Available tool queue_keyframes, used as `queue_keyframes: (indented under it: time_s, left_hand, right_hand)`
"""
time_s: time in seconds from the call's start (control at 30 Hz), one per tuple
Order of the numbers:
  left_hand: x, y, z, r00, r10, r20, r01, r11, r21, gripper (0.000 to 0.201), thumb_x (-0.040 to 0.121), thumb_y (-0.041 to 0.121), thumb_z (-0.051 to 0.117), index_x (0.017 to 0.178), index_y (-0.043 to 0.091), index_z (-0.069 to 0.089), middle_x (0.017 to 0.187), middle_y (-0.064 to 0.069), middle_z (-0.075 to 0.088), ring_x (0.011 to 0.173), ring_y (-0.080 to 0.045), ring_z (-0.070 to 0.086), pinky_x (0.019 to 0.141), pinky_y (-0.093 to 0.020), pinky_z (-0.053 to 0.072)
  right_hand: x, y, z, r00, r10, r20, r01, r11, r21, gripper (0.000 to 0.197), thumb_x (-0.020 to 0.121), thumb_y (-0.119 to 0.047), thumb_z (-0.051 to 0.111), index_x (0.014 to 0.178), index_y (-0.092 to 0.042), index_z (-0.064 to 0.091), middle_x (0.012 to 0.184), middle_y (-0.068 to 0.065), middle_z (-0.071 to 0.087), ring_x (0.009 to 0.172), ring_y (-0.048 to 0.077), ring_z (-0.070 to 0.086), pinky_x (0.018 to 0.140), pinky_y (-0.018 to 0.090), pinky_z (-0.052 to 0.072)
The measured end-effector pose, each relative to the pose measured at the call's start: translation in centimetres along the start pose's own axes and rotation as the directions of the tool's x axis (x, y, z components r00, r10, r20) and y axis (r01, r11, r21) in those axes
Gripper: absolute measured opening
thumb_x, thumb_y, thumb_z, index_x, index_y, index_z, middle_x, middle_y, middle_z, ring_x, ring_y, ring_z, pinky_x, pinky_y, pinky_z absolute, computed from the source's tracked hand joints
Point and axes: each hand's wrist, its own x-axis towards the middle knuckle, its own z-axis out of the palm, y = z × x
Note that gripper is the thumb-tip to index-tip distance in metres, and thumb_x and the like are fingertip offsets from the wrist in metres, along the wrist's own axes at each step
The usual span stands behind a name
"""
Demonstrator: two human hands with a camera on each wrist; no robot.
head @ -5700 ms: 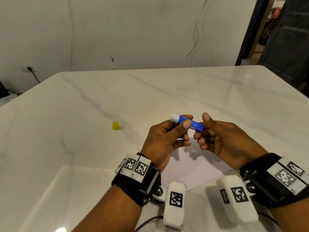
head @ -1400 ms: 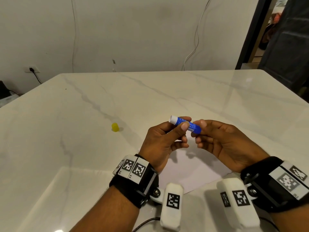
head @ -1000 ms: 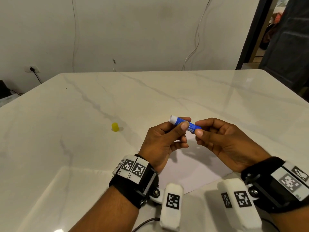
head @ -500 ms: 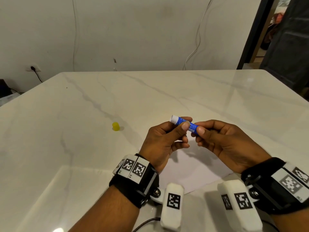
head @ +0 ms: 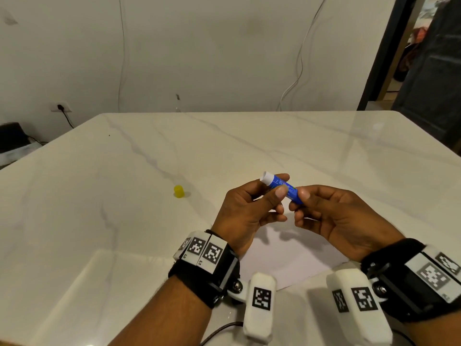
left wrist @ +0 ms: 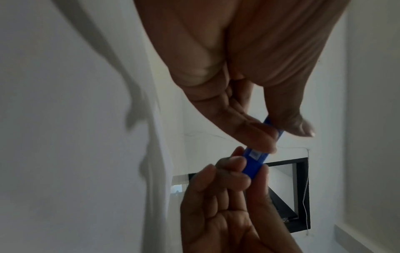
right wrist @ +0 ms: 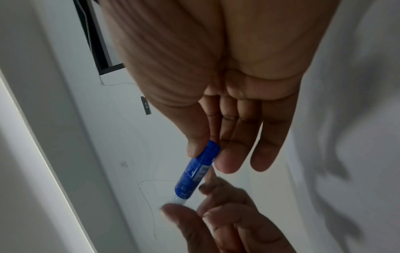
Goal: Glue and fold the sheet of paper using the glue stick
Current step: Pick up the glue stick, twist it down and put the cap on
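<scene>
Both hands hold the blue glue stick (head: 281, 186) above the table, its white uncapped tip pointing up and to the left. My left hand (head: 252, 208) pinches the barrel between thumb and fingers near the tip. My right hand (head: 321, 211) pinches the bottom end of the glue stick (right wrist: 194, 169) between thumb and forefinger. The same glue stick (left wrist: 255, 159) shows between both hands in the left wrist view. The white sheet of paper (head: 287, 258) lies flat on the table under the hands, partly hidden by them. The yellow cap (head: 178, 191) stands on the table to the left.
The white marble table (head: 99, 221) runs to a wall at the back. A wall socket (head: 60, 106) with a plug and hanging cables (head: 299, 58) are on the wall. A dark doorway (head: 404, 46) is at the right.
The right thumb and forefinger have shifted slightly around the stick's bottom end. The stick and the left hand have stayed in the same place.
</scene>
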Motion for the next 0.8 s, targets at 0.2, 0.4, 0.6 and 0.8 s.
queue_keyframes:
  time_s: [0.2,0.4,0.6,0.8]
  left_hand:
    - [-0.8,3.2,-0.9,0.994,0.078,-0.072,-0.081,0.996,-0.040,0.057,0.075,0.032,0.070,0.128,0.011,0.063,0.083,0.000,0.061,0.066,-0.011,0.060,0.063,-0.024,0.055]
    - [-0.6,9.5,-5.9,0.959,0.193,-0.208,-0.070,0.871,0.486,0.025,0.087,0.022,0.072,0.111,0.013,0.073,0.087,-0.003,0.067,0.068,-0.015,0.065,0.059,-0.031,0.058]
    - [2.7,10.5,-14.1,0.963,0.110,-0.246,0.238,0.076,0.968,0.044,0.074,0.027,0.084,0.116,0.030,0.071,0.109,0.000,0.071,0.087,-0.013,0.062,0.092,-0.029,0.051]
    - [3.6,9.3,-15.1,0.966,-0.067,-0.250,0.238,-0.152,0.959,0.035,0.075,0.018,0.083,0.109,0.021,0.077,0.109,-0.003,0.075,0.095,-0.016,0.069,0.080,-0.018,0.049]
  right_hand:
    - [0.0,0.1,-0.1,1.000,0.029,-0.002,-0.029,0.993,0.115,0.036,0.081,-0.018,0.065,0.108,0.005,0.071,0.084,0.018,0.066,0.066,0.023,0.063,0.080,0.045,0.061]
    - [-0.2,0.1,0.0,1.000,0.015,0.018,-0.017,0.993,0.121,0.033,0.082,-0.018,0.063,0.104,0.005,0.072,0.084,0.018,0.067,0.067,0.025,0.063,0.079,0.045,0.061]
    - [-0.3,-0.1,0.2,0.999,-0.009,0.036,0.005,0.994,0.108,0.035,0.082,-0.019,0.065,0.108,0.003,0.071,0.085,0.017,0.068,0.068,0.025,0.063,0.079,0.044,0.061]
    - [-0.3,0.1,0.2,0.997,0.006,0.078,-0.013,0.997,0.079,0.040,0.073,-0.027,0.077,0.105,-0.002,0.075,0.087,0.016,0.070,0.070,0.025,0.065,0.079,0.044,0.061]
